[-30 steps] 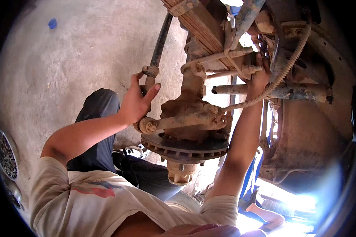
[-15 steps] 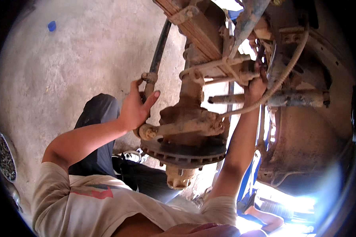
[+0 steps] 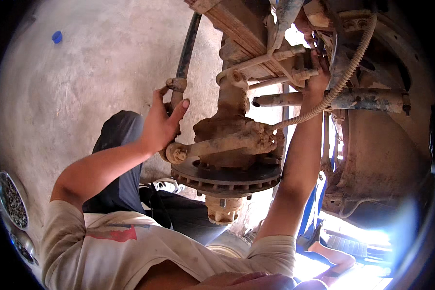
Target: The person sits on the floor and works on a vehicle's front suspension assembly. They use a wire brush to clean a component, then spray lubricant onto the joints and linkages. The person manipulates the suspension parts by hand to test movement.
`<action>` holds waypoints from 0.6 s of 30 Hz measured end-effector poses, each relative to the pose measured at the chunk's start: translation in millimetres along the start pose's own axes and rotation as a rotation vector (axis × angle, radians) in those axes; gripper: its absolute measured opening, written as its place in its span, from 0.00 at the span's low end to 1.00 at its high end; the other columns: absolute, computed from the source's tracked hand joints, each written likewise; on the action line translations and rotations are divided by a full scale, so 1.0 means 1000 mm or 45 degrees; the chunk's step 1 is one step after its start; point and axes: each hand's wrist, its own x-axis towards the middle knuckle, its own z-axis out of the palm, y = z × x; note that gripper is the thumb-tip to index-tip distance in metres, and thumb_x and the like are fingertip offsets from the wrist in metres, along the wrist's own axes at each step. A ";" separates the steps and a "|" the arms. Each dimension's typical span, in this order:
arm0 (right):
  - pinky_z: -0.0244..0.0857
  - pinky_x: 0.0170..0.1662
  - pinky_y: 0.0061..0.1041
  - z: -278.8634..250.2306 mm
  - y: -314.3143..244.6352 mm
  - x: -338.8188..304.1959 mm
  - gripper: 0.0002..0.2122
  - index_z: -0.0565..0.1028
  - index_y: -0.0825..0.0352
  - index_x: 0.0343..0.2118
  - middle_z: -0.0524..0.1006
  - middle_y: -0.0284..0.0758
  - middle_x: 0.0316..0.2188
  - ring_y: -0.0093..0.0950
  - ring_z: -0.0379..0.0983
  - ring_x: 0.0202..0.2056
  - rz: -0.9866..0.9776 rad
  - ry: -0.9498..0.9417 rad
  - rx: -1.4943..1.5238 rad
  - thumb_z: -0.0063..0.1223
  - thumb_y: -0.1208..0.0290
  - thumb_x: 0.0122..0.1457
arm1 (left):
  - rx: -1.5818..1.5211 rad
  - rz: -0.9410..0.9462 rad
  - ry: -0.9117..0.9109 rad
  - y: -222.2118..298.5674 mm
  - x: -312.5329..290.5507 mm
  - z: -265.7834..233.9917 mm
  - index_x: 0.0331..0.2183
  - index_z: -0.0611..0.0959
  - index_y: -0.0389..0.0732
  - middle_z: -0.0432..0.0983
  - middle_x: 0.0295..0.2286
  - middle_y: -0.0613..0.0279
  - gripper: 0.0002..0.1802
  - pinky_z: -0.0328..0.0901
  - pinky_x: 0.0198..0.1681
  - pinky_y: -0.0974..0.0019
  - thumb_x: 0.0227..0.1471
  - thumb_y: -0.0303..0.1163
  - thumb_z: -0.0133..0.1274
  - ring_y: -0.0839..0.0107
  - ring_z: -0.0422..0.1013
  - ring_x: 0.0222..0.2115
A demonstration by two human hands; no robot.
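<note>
My left hand [image 3: 160, 126] is wrapped round the lower end of a tie rod [image 3: 184, 60], its thumb pointing up and its fingers partly behind the rod. Just below it, the rod's ball joint meets a rusty steering arm [image 3: 217, 146]. A vented brake disc [image 3: 227, 178] with a hub [image 3: 222, 209] hangs under the dirt-covered axle end [image 3: 233, 99]. My right hand [image 3: 318, 77] reaches up beside the U-bolts [image 3: 266, 62] on the leaf spring [image 3: 241, 31]. One finger shows stretched upward; the others are hidden, so its grip is unclear.
A ribbed hose [image 3: 350, 77] curves past my right forearm, in front of a shock absorber [image 3: 367, 100]. Metal bowls stand at the far left, one with small dark pieces [image 3: 13, 200]. A blue cap [image 3: 57, 37] lies on the concrete floor. Another person's arm [image 3: 334, 258] shows at lower right.
The view has shifted slightly. My left hand stays on the tie rod. My right hand remains by the U-bolt ends, its wrist turned a little.
</note>
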 end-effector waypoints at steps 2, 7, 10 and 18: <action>0.68 0.43 0.28 -0.005 0.012 -0.001 0.20 0.72 0.73 0.49 0.74 0.38 0.45 0.30 0.71 0.43 -0.068 0.006 0.034 0.59 0.67 0.57 | -0.008 -0.001 0.000 -0.007 0.001 0.000 0.56 0.56 0.34 0.72 0.29 0.58 0.36 0.63 0.34 0.68 0.59 0.47 0.50 0.74 0.66 0.30; 0.64 0.50 0.25 -0.009 0.010 0.014 0.20 0.74 0.74 0.45 0.76 0.41 0.42 0.31 0.71 0.43 -0.045 -0.014 0.062 0.61 0.66 0.54 | -0.046 0.035 -0.004 -0.002 0.001 0.004 0.55 0.56 0.34 0.71 0.29 0.59 0.34 0.63 0.34 0.69 0.59 0.45 0.50 0.75 0.65 0.30; 0.64 0.48 0.26 0.008 0.011 0.006 0.18 0.74 0.75 0.44 0.76 0.41 0.42 0.29 0.71 0.41 -0.140 0.001 0.173 0.60 0.65 0.56 | -0.010 0.124 0.051 -0.015 0.004 0.001 0.55 0.56 0.31 0.71 0.25 0.60 0.37 0.62 0.27 0.69 0.58 0.47 0.51 0.76 0.66 0.24; 0.64 0.47 0.28 -0.014 0.031 0.029 0.20 0.74 0.72 0.46 0.76 0.40 0.42 0.30 0.71 0.42 -0.147 0.025 -0.166 0.61 0.65 0.54 | -0.098 0.032 0.018 -0.007 0.003 0.003 0.54 0.57 0.32 0.73 0.25 0.60 0.36 0.64 0.28 0.70 0.58 0.46 0.51 0.76 0.68 0.25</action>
